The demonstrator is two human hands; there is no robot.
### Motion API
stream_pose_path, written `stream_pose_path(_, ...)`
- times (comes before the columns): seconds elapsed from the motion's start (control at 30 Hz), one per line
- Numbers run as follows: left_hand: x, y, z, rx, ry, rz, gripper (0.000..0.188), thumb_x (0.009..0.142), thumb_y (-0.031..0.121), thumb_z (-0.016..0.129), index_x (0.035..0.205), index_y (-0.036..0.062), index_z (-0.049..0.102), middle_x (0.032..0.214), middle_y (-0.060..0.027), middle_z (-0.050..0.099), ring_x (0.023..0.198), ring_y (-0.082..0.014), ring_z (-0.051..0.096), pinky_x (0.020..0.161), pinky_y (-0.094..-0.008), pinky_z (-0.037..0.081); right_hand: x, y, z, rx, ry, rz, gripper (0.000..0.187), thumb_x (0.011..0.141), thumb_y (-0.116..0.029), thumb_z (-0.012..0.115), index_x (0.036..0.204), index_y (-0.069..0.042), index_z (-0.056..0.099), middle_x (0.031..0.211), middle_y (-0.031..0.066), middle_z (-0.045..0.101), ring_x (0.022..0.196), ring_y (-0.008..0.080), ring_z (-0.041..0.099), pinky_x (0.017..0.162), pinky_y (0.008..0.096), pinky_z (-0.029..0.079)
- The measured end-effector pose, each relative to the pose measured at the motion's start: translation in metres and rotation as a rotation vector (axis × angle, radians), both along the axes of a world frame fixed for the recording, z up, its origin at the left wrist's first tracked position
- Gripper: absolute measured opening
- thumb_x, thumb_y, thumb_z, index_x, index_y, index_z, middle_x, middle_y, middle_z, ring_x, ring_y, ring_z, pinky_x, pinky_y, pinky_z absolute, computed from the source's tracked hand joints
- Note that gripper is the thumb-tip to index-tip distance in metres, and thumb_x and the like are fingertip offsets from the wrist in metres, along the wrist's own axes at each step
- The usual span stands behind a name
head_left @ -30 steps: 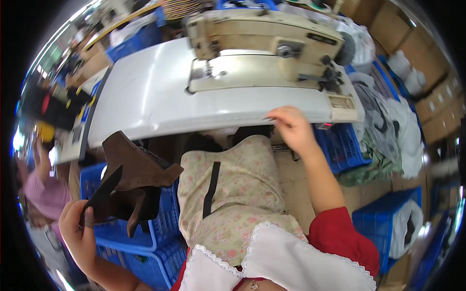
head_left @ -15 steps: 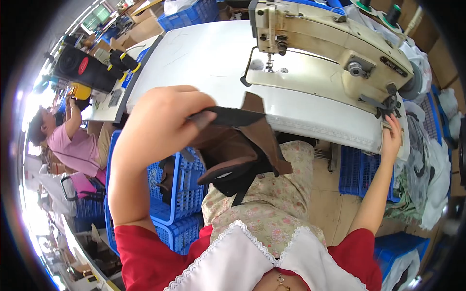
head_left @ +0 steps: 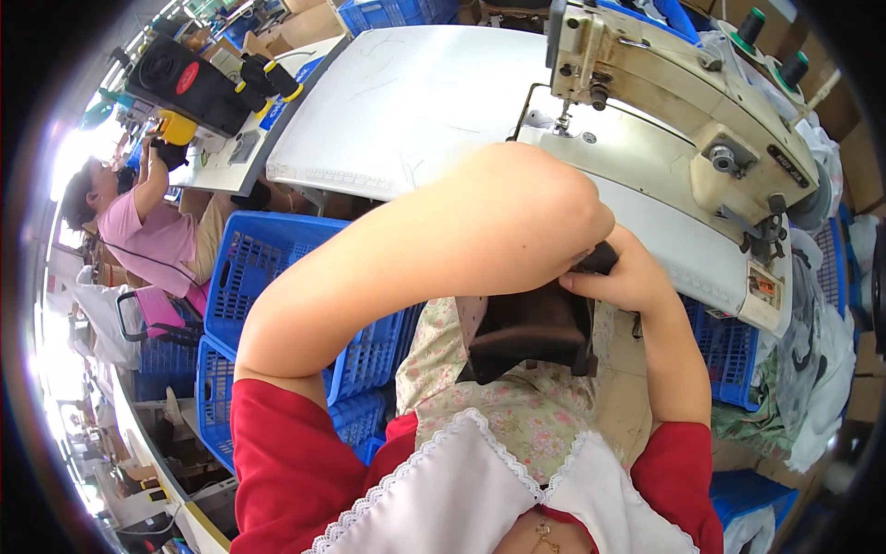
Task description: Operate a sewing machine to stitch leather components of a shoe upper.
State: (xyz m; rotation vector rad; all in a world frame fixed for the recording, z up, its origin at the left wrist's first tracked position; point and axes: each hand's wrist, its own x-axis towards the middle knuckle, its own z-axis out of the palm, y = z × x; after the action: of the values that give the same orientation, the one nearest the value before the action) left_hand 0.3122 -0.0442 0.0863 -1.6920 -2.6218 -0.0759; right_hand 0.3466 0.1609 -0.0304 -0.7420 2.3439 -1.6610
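One white bench [head_left: 369, 111] spans 11 to 3 o'clock, dial centred on the head view. A cream sewing machine [head_left: 688, 125] is mounted on it at 2 o'clock. Blue crates [head_left: 281, 224] stand below the bench at 9 o'clock; one more blue crate [head_left: 724, 355] is at 3 to 4 o'clock. A floral garment [head_left: 531, 425] covers the wearer's lap at 5 o'clock.

The brown leather piece [head_left: 531, 323] is at 4 o'clock, above the lap and clear of the bench; its hollow side faces the wearer. The left hand [head_left: 558, 212], at 2 o'clock, reaches across the body to the upper end of the piece. Its fingers are mostly hidden; their grip cannot be told. The right hand [head_left: 632, 272], at 3 o'clock, has thumb and fingers pinched on dark material at that end.

Black thread cones [head_left: 254, 78] stand at 10 to 11 o'clock.
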Motion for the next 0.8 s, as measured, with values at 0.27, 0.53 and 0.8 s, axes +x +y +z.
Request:
stream_pose_path(0.27,-0.031,-0.055,-0.041,0.979,-0.685,0.256,0.031,0.094,0.022,0.058,0.12,0.005,0.062,0.115,-0.0056,0.064,0.087,-0.0115,0.062,0.074,-0.0265,0.049,0.011,0.026,-0.045,-0.62,-0.269,-0.248,0.069,0.06,0.001,0.075,0.125,0.002,0.056,0.121,0.0094,0.062,0.112,0.0232,0.058,0.099,0.0356,0.043)
stream_pose_path(0.53,-0.011,-0.076,-0.143,0.858,-1.385,0.505,0.036,0.097,0.031,0.056,0.115,0.0009,0.064,0.11,-0.0081,0.066,0.104,-0.0157,0.058,0.094,-0.0292,0.044,0.024,0.017,-0.051,-0.782,-0.342,-0.471,0.074,0.06,-0.003,0.077,0.129,0.001,0.051,0.123,0.0106,0.06,0.113,0.0243,0.057,0.1,0.0374,0.043)
stream_pose_path(0.8,0.01,-0.08,-0.155,1.253,-1.163,-0.057,0.016,0.077,0.012,0.077,0.077,0.0043,0.062,0.112,-0.0113,0.063,0.127,-0.0351,0.046,0.103,-0.0471,0.035,0.036,0.065,-0.073,-0.55,-0.075,0.35,0.062,0.084,-0.045,0.069,0.119,0.005,0.06,0.12,0.0224,0.059,0.118,0.0389,0.052,0.104,0.0512,0.036)
